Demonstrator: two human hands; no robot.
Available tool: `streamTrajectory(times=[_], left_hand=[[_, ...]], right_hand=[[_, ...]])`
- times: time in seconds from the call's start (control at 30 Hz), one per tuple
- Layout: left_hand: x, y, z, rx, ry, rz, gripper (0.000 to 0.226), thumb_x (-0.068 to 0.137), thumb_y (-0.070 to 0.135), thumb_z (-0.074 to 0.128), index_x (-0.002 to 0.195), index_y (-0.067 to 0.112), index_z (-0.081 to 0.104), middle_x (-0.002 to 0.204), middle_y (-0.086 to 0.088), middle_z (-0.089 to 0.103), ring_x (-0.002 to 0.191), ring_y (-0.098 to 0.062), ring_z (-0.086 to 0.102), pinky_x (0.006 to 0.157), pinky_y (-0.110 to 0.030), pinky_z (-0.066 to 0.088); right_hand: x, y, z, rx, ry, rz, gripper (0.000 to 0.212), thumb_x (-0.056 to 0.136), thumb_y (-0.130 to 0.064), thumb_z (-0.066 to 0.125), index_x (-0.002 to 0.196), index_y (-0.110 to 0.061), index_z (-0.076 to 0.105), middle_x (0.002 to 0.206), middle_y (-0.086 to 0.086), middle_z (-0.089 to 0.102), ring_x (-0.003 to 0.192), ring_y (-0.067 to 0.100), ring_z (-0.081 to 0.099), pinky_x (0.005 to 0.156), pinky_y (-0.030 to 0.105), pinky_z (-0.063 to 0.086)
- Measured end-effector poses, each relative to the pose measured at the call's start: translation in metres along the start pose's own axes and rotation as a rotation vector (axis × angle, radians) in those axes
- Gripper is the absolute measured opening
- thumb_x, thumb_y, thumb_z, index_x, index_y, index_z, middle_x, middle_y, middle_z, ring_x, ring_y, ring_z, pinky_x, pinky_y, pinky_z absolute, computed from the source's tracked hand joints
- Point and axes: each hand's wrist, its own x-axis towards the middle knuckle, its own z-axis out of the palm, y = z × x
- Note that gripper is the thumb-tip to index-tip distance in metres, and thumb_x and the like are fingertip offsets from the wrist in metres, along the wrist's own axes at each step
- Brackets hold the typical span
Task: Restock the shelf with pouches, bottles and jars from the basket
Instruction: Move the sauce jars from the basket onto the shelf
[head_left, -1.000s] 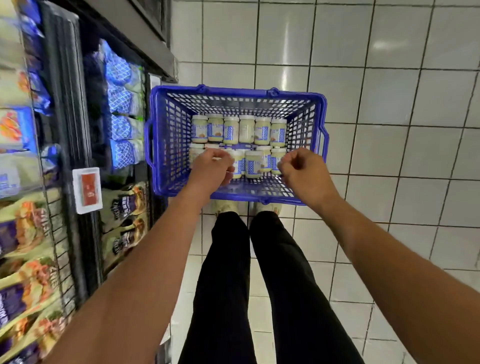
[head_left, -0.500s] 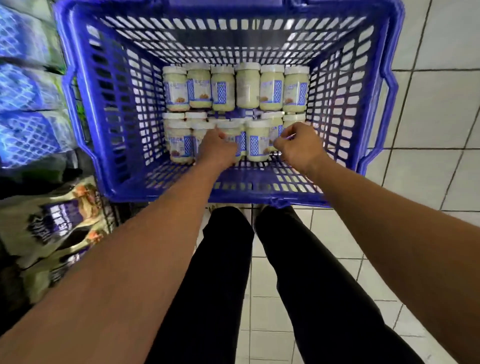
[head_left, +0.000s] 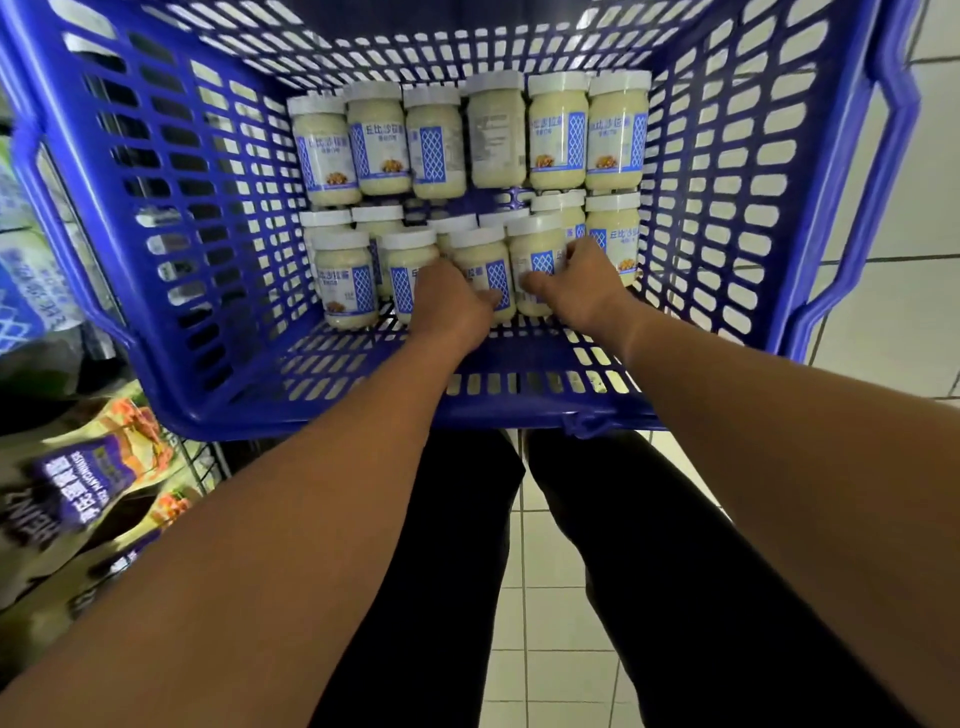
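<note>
Both hands were up at the near rim a second ago, now the left hand (head_left: 452, 304) and right hand (head_left: 576, 288) have each closed on a white-lidded creamy jar (head_left: 535, 270) inside the blue plastic mesh basket (head_left: 171, 208), so shelving's probably next.

This is a shop aisle: a blue plastic shopping basket (head_left: 156, 171) holds rows of identical labelled jars (head_left: 558, 132), stocked pouches (head_left: 88, 483) fill a wire shelf on the left, and the floor is white tile (head_left: 545, 597).
</note>
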Motion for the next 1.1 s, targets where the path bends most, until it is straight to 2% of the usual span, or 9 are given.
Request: streamTrajectory(times=[0.1,0.23,0.3,0.4,0.53,0.73,0.83,0.97,1.1], left_hand=[[0.000,0.000,0.000,-0.055,-0.002,0.007,0.055,0.089,0.027,0.073,0.131,0.010,0.042,0.117,0.004,0.052,0.095,-0.010,0.055,0.069,-0.010,0.039],[0.002,0.001,0.003,-0.102,-0.024,-0.010,0.055,0.090,0.026,0.072,0.129,0.011,0.036,0.111,0.005,0.047,0.093,-0.010,0.048,0.049,-0.012,0.031],[0.003,0.000,0.001,-0.098,-0.053,0.004,0.060,0.086,0.030,0.076,0.129,0.011,0.038,0.114,0.005,0.050,0.096,-0.012,0.052,0.056,-0.009,0.037],[0.005,-0.003,-0.001,-0.075,-0.116,0.013,0.064,0.079,0.039,0.080,0.129,0.012,0.051,0.126,-0.002,0.058,0.109,-0.019,0.059,0.085,-0.032,0.053],[-0.002,-0.005,-0.005,-0.183,-0.157,0.033,0.057,0.075,0.040,0.081,0.118,0.022,0.049,0.112,0.007,0.059,0.095,-0.005,0.059,0.071,-0.022,0.047],[-0.032,0.008,-0.031,-0.353,-0.151,0.055,0.066,0.067,0.045,0.083,0.117,0.031,0.041,0.100,0.020,0.059,0.084,0.007,0.060,0.065,-0.016,0.045],[-0.054,0.016,-0.049,-0.448,-0.174,0.095,0.047,0.069,0.040,0.082,0.106,0.035,0.054,0.099,0.019,0.068,0.081,0.006,0.067,0.066,-0.015,0.050],[-0.095,0.029,-0.077,-0.570,-0.243,0.146,0.048,0.067,0.038,0.082,0.109,0.035,0.060,0.104,0.011,0.074,0.094,-0.006,0.071,0.075,-0.026,0.058],[-0.146,0.041,-0.112,-0.617,-0.257,0.223,0.052,0.072,0.028,0.085,0.116,0.031,0.057,0.102,0.013,0.075,0.094,-0.006,0.072,0.074,-0.021,0.058]], right_hand=[[0.000,-0.001,0.000,0.023,0.002,0.008,0.039,0.088,-0.025,0.075,0.104,-0.008,0.044,0.075,0.000,0.049,0.063,0.010,0.048,0.054,0.024,0.041],[0.001,-0.001,0.002,0.052,-0.008,0.018,0.032,0.086,-0.020,0.076,0.101,0.000,0.056,0.082,0.014,0.060,0.072,0.022,0.058,0.062,0.032,0.048],[0.001,0.002,0.001,0.089,-0.011,0.034,0.043,0.085,-0.022,0.077,0.112,0.006,0.057,0.093,0.015,0.063,0.080,0.024,0.061,0.068,0.035,0.052],[-0.002,0.007,-0.003,0.106,0.010,0.061,0.050,0.083,-0.029,0.079,0.114,-0.004,0.049,0.092,0.004,0.056,0.077,0.015,0.055,0.066,0.031,0.050],[-0.013,0.009,-0.008,0.178,0.012,0.067,0.046,0.080,-0.033,0.079,0.104,-0.017,0.043,0.086,-0.004,0.049,0.072,0.009,0.047,0.059,0.023,0.042],[-0.052,-0.013,-0.020,0.358,0.015,0.057,0.063,0.063,-0.041,0.082,0.113,-0.017,0.051,0.113,0.012,0.067,0.092,0.019,0.067,0.089,0.046,0.058],[-0.082,-0.033,-0.026,0.491,-0.018,0.044,0.065,0.056,-0.040,0.085,0.113,-0.019,0.060,0.105,0.006,0.075,0.096,0.025,0.073,0.087,0.048,0.061],[-0.128,-0.056,-0.037,0.653,-0.117,0.009,0.053,0.073,-0.027,0.082,0.120,-0.015,0.060,0.111,0.007,0.075,0.103,0.030,0.072,0.086,0.049,0.061],[-0.183,-0.081,-0.049,0.678,-0.113,-0.049,0.049,0.086,-0.017,0.077,0.128,-0.010,0.053,0.116,0.012,0.073,0.107,0.035,0.070,0.092,0.060,0.055]])
